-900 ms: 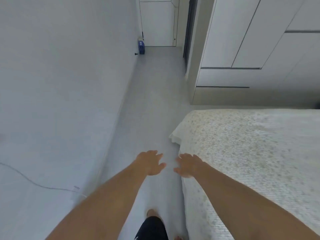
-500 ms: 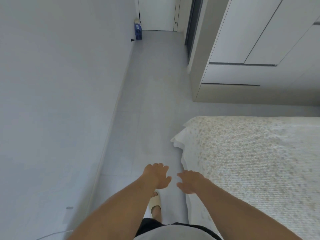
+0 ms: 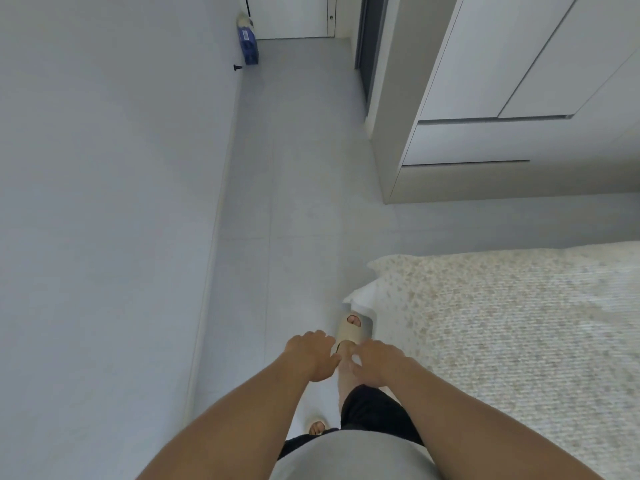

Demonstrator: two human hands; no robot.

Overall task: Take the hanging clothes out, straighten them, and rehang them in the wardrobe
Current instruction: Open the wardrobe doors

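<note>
Hands: left hand (image 3: 309, 355) and right hand (image 3: 375, 360) empty, fingers loose, nearly touching, held ahead while walking.
Wardrobe (image 3: 491, 81): doors closed, ahead-right, likely the destination.
Bed (image 3: 502, 341): alongside right.

Both bare arms reach forward and down, left hand (image 3: 309, 355) and right hand (image 3: 375, 361) close together, fingers loosely curled, empty.

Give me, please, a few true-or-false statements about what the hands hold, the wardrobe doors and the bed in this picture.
1. Both hands, the left hand and the right hand, hold nothing. True.
2. The wardrobe stands open. False: its doors are closed.
3. The bed lies to the person's right. True.
4. A shirt lies spread on the bed. False: only its patterned cover shows.
5. A blue pack stands by the far wall. True.
</note>
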